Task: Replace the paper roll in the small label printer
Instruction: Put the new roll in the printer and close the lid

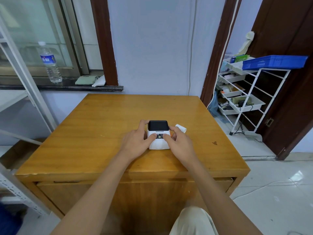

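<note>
The label printer (158, 135) sits mid-table (105, 126), gripped from both sides by the left hand (135, 141) and right hand (177, 143), thumbs on its front panel. A white paper roll (180, 128) lies just right of the printer. Steady the body with one hand and lift the black lid (158, 125) evenly.

A lived-in home room is suggested: a wooden table (132, 112) is set by a window sill (67, 88), with a wire drawer rack (245, 92) beside a doorway.
</note>
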`<state>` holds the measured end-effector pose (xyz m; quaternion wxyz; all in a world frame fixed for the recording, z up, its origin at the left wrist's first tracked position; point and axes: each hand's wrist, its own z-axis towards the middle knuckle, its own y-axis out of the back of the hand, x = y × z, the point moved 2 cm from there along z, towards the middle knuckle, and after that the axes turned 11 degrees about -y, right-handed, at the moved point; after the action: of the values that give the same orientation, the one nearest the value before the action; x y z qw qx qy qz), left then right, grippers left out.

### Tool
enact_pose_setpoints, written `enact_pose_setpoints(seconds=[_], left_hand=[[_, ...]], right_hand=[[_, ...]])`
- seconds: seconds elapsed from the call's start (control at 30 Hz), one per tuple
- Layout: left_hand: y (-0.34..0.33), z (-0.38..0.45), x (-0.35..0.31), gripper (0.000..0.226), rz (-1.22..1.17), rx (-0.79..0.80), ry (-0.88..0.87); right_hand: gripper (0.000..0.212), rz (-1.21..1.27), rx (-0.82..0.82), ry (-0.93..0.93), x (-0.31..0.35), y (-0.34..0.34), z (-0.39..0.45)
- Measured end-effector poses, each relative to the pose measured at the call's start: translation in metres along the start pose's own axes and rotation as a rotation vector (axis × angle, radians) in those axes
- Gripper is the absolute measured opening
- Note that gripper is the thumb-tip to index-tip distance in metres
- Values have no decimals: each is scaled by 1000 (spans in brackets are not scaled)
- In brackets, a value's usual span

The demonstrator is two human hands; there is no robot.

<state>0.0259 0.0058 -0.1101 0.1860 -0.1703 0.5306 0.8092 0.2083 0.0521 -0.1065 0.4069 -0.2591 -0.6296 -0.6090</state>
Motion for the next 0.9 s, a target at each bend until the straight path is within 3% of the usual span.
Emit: enact_pose_setpoints(seconds=[0.9], left_hand=[[0,0,0,56,-1,-2,1]], right_hand=[[43,7,-2,5,1,1,-1]])
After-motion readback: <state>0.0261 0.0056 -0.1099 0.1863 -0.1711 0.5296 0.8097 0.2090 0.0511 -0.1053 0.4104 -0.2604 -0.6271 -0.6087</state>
